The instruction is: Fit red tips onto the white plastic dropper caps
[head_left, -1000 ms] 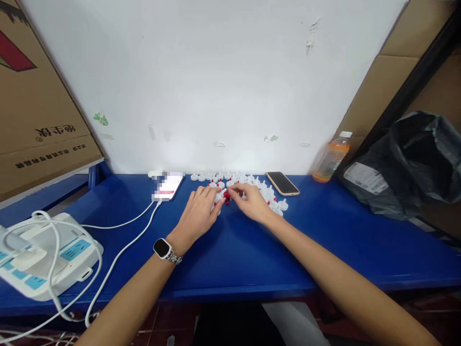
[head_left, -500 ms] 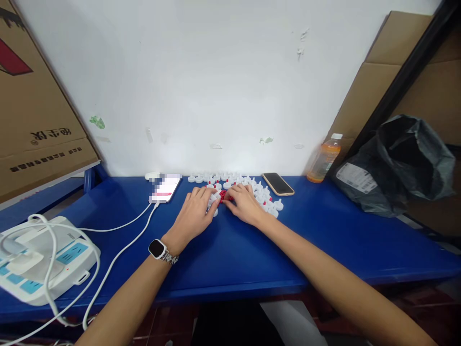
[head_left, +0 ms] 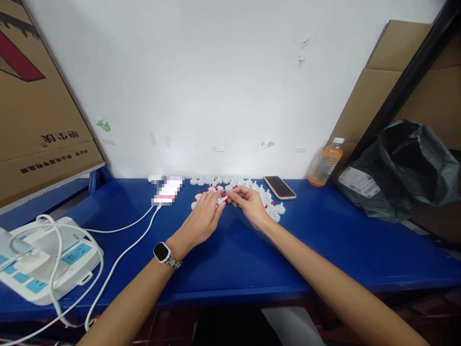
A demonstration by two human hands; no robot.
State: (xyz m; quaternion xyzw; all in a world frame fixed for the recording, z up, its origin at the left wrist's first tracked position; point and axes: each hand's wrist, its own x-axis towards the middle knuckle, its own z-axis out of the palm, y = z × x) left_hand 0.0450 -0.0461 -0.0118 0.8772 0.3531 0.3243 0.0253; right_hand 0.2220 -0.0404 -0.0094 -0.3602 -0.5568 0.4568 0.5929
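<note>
The left hand [head_left: 201, 217] clamps a white cap [head_left: 221, 200]; just to its right, the right hand [head_left: 253, 207] pinches its fingertips together, on what cannot be told.

Small parts [head_left: 228, 186] on the table [head_left: 230, 254] between 2 phones [head_left: 280, 187], power strip [head_left: 74, 254] left, bottle [head_left: 326, 164] right

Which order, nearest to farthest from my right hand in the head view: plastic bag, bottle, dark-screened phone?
1. Dark-screened phone: just right of your right hand.
2. Bottle: farther right.
3. Plastic bag: right of the bottle.
</note>
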